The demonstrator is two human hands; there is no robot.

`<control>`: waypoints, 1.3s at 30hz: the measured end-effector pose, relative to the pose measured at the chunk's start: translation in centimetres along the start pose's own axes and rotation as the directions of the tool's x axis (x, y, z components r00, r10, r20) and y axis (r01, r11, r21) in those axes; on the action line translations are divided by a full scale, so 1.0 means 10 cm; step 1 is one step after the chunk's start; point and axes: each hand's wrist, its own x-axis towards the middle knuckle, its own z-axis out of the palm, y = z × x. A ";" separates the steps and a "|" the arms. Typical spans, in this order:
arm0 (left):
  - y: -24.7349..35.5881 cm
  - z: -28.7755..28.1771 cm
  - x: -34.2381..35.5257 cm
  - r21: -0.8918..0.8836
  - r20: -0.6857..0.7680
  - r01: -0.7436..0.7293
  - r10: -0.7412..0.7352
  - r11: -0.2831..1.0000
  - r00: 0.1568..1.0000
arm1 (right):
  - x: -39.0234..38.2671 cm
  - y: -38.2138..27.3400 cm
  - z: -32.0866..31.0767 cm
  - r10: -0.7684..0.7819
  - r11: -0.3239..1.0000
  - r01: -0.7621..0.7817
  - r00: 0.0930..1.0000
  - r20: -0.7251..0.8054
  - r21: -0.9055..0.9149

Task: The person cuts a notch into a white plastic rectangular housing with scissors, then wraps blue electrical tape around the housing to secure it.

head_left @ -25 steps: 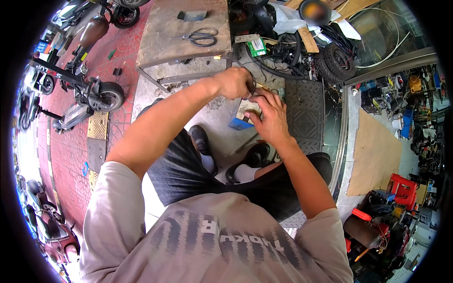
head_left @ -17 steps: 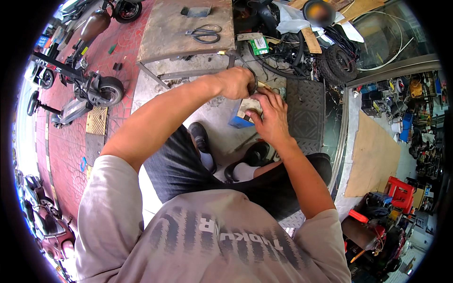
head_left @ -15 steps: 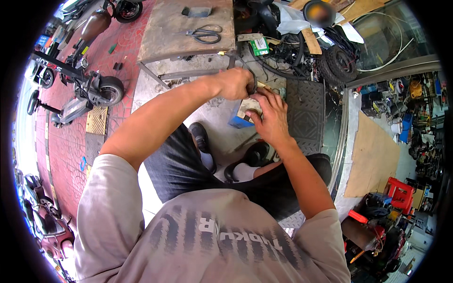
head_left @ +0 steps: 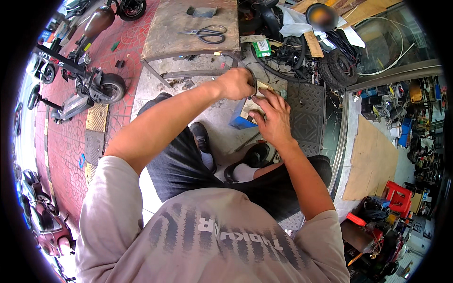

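Observation:
My left hand (head_left: 237, 84) is closed round a dark, curved handle (head_left: 253, 78). The rest of that tool is hidden by my fingers, so I cannot tell its kind. It sits over the far left part of a small box (head_left: 243, 123) with blue sides and a pale, worn top. My right hand (head_left: 273, 118) lies across the box top, fingers bent and apart, thumb near the left edge. Its index fingertip is close to my left hand. Any small piece under these fingers is hidden. Beyond my hands, scissors (head_left: 207, 34) with large dark loops lie on a low wooden table (head_left: 165, 28).
A dark bent piece (head_left: 202, 11) lies on the table. Cables, a green-and-white carton (head_left: 261, 48) and small tyres (head_left: 340, 66) crowd the far right. A dark textured mat (head_left: 306, 113) is right of the box. An electric scooter (head_left: 78, 101) stands left on red paving.
My view has shifted slightly, so the surroundings sit a little lower and further right. Both hands keep their places at the box, with hardly any change in grip.

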 end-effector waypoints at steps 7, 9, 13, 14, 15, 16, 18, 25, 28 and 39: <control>0.12 0.32 -0.19 0.360 -0.220 -0.044 0.131 0.932 0.967 | -0.05 0.02 0.07 -0.024 0.999 0.023 0.999 -0.047 -0.024; 0.11 0.37 -0.26 0.375 -0.241 -0.061 0.161 0.925 0.957 | -0.06 0.03 0.10 -0.050 0.998 0.048 0.997 -0.060 -0.033; 0.14 0.48 -0.28 0.386 -0.280 -0.041 0.159 0.922 0.947 | -0.08 0.07 0.14 -0.082 0.996 0.079 0.994 -0.075 -0.052; 0.15 0.49 -0.28 0.427 -0.265 -0.060 0.188 0.902 0.946 | -0.10 0.08 0.15 -0.063 0.998 0.062 0.995 -0.082 -0.017; 0.16 0.49 -0.27 0.470 -0.251 -0.078 0.218 0.879 0.943 | -0.10 0.08 0.17 -0.046 0.999 0.048 0.995 -0.090 0.018; 0.17 0.48 -0.25 0.511 -0.235 -0.097 0.247 0.854 0.940 | -0.09 0.08 0.17 -0.028 0.998 0.033 0.995 -0.097 0.053; 0.23 0.44 -0.18 0.571 -0.153 -0.113 0.241 0.813 0.958 | -0.08 0.08 0.16 -0.046 0.998 0.050 0.991 -0.122 0.033; 0.07 0.38 -0.02 0.518 -0.153 -0.162 0.277 0.840 0.948 | -0.03 0.07 0.10 -0.048 0.996 0.055 0.994 -0.096 0.070; -0.05 0.41 -0.10 0.286 -0.272 -0.143 0.223 0.948 0.936 | -0.04 0.05 0.05 -0.017 0.998 0.020 0.999 -0.038 0.058; -0.17 0.84 -0.32 -0.075 -0.646 -0.172 0.084 0.982 0.759 | -0.03 0.09 0.06 -0.047 0.999 0.047 0.999 -0.001 0.010</control>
